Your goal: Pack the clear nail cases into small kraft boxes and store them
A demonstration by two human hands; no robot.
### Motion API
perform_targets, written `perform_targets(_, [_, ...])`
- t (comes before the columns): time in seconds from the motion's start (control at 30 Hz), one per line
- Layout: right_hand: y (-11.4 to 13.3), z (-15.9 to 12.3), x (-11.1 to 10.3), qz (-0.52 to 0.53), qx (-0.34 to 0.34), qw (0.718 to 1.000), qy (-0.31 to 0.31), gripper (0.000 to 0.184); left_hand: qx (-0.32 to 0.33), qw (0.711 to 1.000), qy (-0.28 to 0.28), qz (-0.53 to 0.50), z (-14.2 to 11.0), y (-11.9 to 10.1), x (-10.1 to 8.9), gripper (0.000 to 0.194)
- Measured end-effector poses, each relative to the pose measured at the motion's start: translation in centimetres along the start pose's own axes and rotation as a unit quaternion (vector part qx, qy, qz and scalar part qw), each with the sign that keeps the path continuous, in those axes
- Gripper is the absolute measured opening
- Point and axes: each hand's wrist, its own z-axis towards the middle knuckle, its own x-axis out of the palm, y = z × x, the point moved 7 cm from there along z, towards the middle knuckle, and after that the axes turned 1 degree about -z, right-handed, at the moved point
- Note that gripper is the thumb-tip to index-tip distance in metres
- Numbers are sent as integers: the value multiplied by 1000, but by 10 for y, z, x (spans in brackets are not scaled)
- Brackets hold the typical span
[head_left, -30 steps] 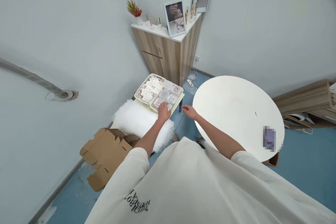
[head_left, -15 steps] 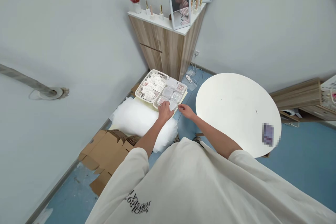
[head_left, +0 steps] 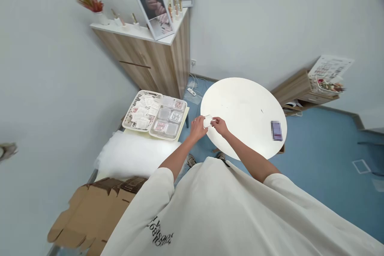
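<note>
A small square, flat clear-and-white plastic box (head_left: 207,121) is held between my two hands over the near left edge of the round white table (head_left: 240,104). My left hand (head_left: 198,129) grips its left side, and the fingers of my right hand (head_left: 220,127) pinch its right side. What the box contains cannot be made out. To the left, one white basket (head_left: 129,119) holds many white paper packets (head_left: 143,113). Beside it, another white basket (head_left: 153,133) contains several clear plastic boxes (head_left: 175,117) in rows, some with reddish contents.
White bubble-wrap-like padding (head_left: 132,152) and flattened cardboard (head_left: 93,208) lie in front of the baskets. A wooden corner cabinet (head_left: 156,64) stands behind, carrying picture frames (head_left: 155,14) and a plant (head_left: 90,2). A blurred-out purple item (head_left: 276,131) rests on the table's right side.
Both hands have moved right from the basket of plastic boxes to the table's edge, now with a small box between them. The head view has turned right.
</note>
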Motion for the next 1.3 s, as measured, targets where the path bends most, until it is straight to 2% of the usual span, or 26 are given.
perform_targets(0.07, [-17, -4, -31, 22, 26, 999, -28, 38, -7, 1000, 18, -17, 8, -11, 28, 56])
perform_targets(0.17, [-46, -9, -78, 39, 63, 995, -73, 38, -57, 995, 46, -67, 18, -24, 74, 61])
perform_targets(0.27, [-77, -13, -122, 39, 98, 988, -110, 38, -114, 979, 92, -140, 25, -41, 126, 56])
perform_targets(0.37, [-112, -15, -160, 39, 129, 983, -121, 37, -144, 965, 133, -177, 30, -66, 175, 52])
perform_targets(0.57, [-187, -18, -223, -18, 182, 974, -137, 31, -206, 944, 181, -185, 31, -102, 264, 53])
perform_targets(0.7, [-223, -18, -246, -78, 198, 969, -125, 30, -228, 938, 197, -170, 29, -111, 310, 54])
perform_targets(0.8, [-236, -18, -251, -92, 190, 972, -102, 31, -239, 937, 200, -159, 28, -110, 330, 53])
perform_targets(0.9, [-242, -20, -252, -86, 187, 975, -79, 38, -241, 938, 203, -146, 30, -106, 339, 50])
perform_targets(1.07, [-240, -31, -256, -65, 160, 982, -80, 49, -244, 943, 185, -126, 34, -100, 337, 48])
perform_targets(1.3, [-223, -37, -252, -76, 98, 991, -42, 45, -249, 940, 176, -156, 31, -108, 332, 48])
